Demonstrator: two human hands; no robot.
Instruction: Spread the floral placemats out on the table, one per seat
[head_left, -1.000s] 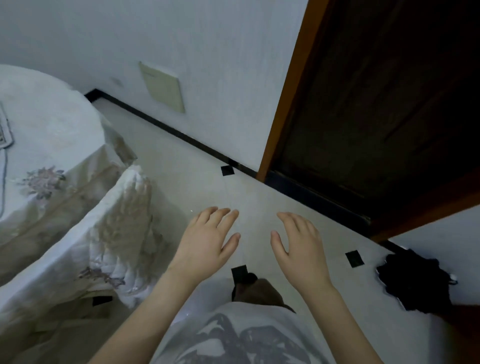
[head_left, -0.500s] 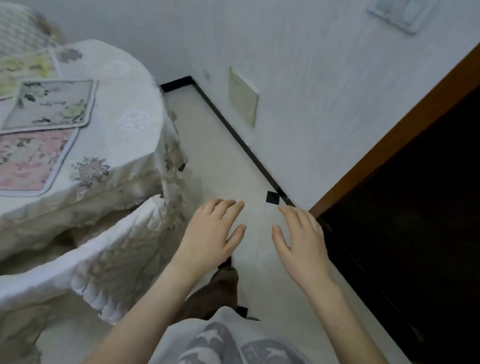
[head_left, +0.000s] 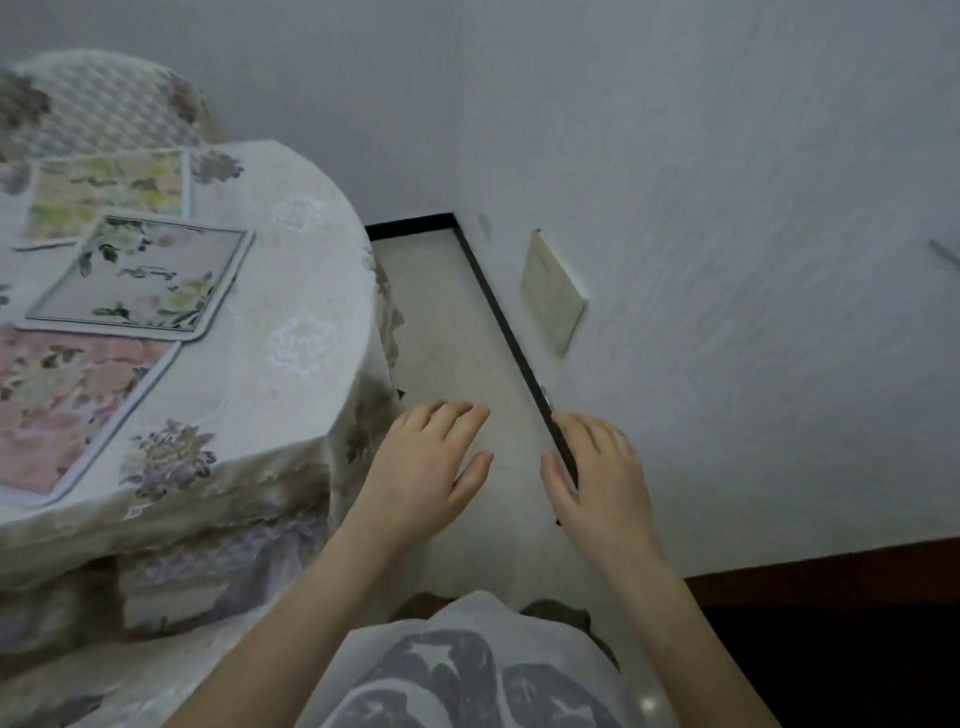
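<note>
Three floral placemats lie overlapping on the round table (head_left: 291, 395) at the left: a pink one (head_left: 57, 405) nearest me, a grey-white one (head_left: 145, 275) on top of its far edge, and a yellow-green one (head_left: 104, 195) farther back. My left hand (head_left: 423, 467) hovers over the floor just right of the table's edge, fingers apart, holding nothing. My right hand (head_left: 597, 473) hangs beside it near the black skirting, also empty with fingers spread.
A chair with a quilted floral cover (head_left: 98, 104) stands behind the table. Another covered seat (head_left: 171, 597) sits under the table's near edge. A white wall with a pale panel (head_left: 553, 291) and black skirting (head_left: 509, 332) runs at the right; a dark doorway (head_left: 831, 649) is lower right.
The view has swung left from the doorway toward the table, bringing the three placemats into sight. Both hands stay empty and spread in front of me.
</note>
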